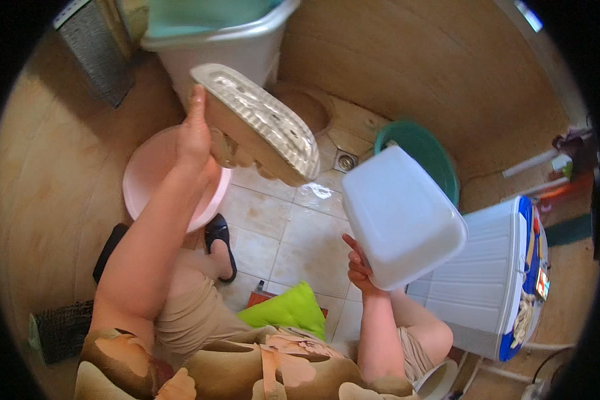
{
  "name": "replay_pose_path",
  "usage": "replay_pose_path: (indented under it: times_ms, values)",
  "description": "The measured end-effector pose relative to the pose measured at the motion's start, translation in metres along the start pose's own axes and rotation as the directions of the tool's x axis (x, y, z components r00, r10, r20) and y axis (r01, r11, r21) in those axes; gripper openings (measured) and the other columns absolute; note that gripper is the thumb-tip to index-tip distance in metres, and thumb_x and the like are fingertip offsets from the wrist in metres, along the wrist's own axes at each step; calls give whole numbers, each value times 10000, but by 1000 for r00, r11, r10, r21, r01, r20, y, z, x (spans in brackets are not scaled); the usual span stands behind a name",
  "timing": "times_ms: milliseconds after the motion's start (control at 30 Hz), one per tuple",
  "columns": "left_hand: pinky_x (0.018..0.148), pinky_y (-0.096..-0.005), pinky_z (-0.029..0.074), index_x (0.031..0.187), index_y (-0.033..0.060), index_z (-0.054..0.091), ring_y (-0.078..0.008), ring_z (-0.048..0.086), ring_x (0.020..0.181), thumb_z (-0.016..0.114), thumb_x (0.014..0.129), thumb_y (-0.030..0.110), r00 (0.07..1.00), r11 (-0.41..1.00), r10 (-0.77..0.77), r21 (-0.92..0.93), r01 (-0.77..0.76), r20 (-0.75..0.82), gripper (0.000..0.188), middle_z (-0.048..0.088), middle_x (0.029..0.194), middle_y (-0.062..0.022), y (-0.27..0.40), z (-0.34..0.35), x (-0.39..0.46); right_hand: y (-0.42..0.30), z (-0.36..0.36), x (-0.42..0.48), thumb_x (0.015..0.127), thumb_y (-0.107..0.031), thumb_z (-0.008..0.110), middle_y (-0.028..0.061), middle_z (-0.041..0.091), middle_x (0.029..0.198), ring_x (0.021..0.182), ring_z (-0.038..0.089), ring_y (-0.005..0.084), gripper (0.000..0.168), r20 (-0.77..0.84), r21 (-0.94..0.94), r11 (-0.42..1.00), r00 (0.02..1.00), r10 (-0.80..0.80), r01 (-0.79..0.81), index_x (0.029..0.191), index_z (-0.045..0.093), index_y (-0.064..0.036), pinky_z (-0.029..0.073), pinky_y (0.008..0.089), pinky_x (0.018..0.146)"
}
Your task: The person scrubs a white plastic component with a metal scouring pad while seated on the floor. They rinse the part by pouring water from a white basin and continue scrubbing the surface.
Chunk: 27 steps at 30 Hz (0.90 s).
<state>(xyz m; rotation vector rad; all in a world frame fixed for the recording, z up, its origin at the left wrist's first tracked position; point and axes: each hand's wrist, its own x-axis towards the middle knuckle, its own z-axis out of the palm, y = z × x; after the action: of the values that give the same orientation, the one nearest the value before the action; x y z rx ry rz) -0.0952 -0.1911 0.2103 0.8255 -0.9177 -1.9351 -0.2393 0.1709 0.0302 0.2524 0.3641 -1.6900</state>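
Observation:
My left hand [197, 132] is raised and grips a light-coloured plastic lid or basket [267, 125] with a ribbed edge, tilted on its side; I cannot tell which it is. Drops or folds show under its near side. My right hand [362, 265] holds a white plastic tub [402, 217] from its near left side, its smooth base facing up, some fingers stretched out. The two pieces are apart. Beneath my left forearm stands a pink plastic basin [150, 175]. Behind the white tub is a green plastic basin [422, 142].
A floor drain [346, 161] lies in wet floor tiles [310, 240]. A large white bin [220, 50] stands at the back. At right is a white and blue washing machine [472, 270] with items on top. A lime-green cushion [290, 310] lies before me.

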Motion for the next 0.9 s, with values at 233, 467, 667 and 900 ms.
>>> replay_pose_path:
  times_ms: [233, 467, 667, 900]
  values:
    - [1058, -401, 383, 1375, -2, 423, -266, 487, 1229, 583, 861, 636, 1000, 999, 22, -30, -22, 0, 835, 497, 1355, -139, 0, -15, 4, -5, -21, 8, 902, -424, 547, 94, 613, 773, 434, 420, 90, 540, -170, -151, 988, 985, -40, 14, 1249, 488, -14, 272, 222, 372]
    - [993, -315, 382, 1241, -21, 544, -198, 501, 1118, 566, 893, 613, 978, 984, 173, -23, -177, -117, 724, 579, 1198, -101, -5, -1, -2, -11, -50, 43, 803, -194, 590, 46, 587, 857, 666, 577, 200, 314, -578, -720, 676, 673, -462, -155, 1096, 533, -97, 385, 311, 442]
    - [879, -308, 434, 1125, -3, 537, -171, 521, 947, 544, 908, 611, 952, 965, 259, 5, -262, -163, 651, 576, 1031, -97, -11, 13, -18, 35, 2, 114, 809, -97, 526, 143, 590, 1073, 870, 633, 271, 474, -354, -859, 512, 733, -580, -10, 1267, 450, -3, 547, 423, 655]
    - [868, -332, 450, 1099, 3, 546, -211, 552, 942, 509, 927, 609, 977, 966, 161, -178, -185, -142, 632, 603, 1003, -129, -15, 43, -32, 42, 7, 159, 827, -220, 592, 97, 603, 999, 743, 611, 217, 485, -307, -893, 448, 772, -557, -32, 1257, 482, -24, 521, 362, 573]
